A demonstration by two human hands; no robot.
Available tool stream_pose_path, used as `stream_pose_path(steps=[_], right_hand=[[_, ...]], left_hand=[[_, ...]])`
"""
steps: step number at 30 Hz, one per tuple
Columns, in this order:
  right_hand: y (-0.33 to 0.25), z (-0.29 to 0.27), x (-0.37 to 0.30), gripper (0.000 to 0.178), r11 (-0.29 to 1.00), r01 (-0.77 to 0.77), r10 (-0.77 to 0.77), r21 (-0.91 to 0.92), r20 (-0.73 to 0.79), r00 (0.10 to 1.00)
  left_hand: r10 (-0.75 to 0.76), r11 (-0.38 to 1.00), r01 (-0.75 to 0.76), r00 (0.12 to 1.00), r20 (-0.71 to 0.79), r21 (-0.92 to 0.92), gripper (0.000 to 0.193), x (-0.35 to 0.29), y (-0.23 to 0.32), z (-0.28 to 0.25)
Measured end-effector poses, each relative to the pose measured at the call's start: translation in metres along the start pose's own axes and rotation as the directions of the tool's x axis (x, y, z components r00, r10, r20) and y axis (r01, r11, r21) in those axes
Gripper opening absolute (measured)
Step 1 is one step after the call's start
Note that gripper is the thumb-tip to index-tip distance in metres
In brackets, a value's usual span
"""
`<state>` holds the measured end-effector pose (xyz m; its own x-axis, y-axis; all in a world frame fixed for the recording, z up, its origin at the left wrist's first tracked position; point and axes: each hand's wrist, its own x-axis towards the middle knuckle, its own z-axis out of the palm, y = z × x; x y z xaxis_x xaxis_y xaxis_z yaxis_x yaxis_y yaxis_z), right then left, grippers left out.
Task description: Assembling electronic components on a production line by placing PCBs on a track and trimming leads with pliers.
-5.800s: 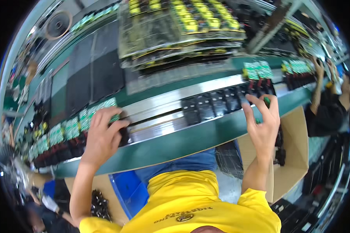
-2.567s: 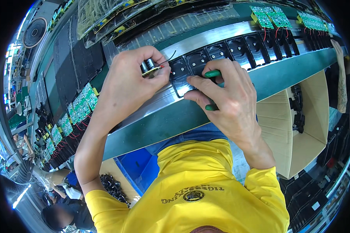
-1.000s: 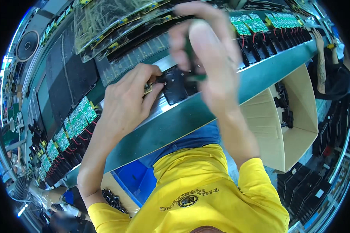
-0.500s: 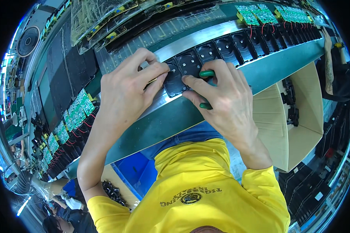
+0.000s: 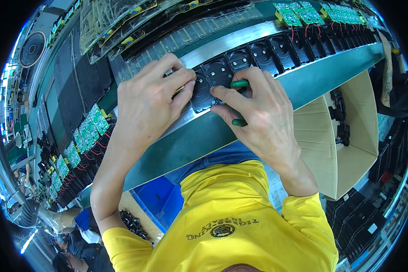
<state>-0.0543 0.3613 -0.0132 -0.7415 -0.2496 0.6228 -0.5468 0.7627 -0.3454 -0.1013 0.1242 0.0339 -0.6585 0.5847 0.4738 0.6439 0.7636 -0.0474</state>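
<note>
My left hand is closed in a pinch on a thin brass-coloured piece, mostly hidden by the fingers. Its fingertips are at the left edge of the nearest black plastic housing, a shallow shell with a small metal pin. Green-handled pliers are gripped in my right hand; their jaws are hidden, and both grip ends stick out past the fingers. The right index finger and thumb reach to the lower right part of the same housing. More black housings continue the row to the right.
The row lies along a metal rail on a green bench. Green circuit boards with red wires stand behind it, with more boards at left. A cardboard box holds black parts at right. Another person's arm shows beyond.
Both hands stay at the same housing with only slight finger shifts. The left fingertips have edged a little up and away from the metal pin.
</note>
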Motion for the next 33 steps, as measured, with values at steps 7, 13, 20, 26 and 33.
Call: stream_pose_path(steps=[7,13,20,26,33], right_hand=[[0.0,-0.001,0.0,0.029,1.0,-0.021,0.021,0.001,0.01,1.0],[0.001,-0.005,-0.001,0.04,1.0,0.007,-0.007,0.007,0.027,1.0],[-0.017,-0.026,0.038,0.037,0.544,-0.094,0.149,0.834,0.014,0.989],[-0.006,0.03,0.083,0.05,0.033,0.017,0.325,0.999,-0.027,0.945],[0.0,0.054,0.081,0.031,-0.044,-0.029,0.377,0.999,0.044,0.925]], left_hand=[[-0.014,1.0,0.013,0.999,0.048,0.003,0.006,0.005,0.006,-0.002],[0.011,1.0,-0.011,1.0,0.008,0.014,0.004,0.008,0.012,0.007],[-0.113,0.993,0.115,0.993,0.044,-0.036,0.004,0.0,0.025,0.011],[-0.157,0.988,0.155,0.983,0.092,0.024,0.005,0.001,0.032,0.021],[-0.188,0.982,0.19,0.972,0.143,0.0,0.006,0.004,0.035,0.021]])
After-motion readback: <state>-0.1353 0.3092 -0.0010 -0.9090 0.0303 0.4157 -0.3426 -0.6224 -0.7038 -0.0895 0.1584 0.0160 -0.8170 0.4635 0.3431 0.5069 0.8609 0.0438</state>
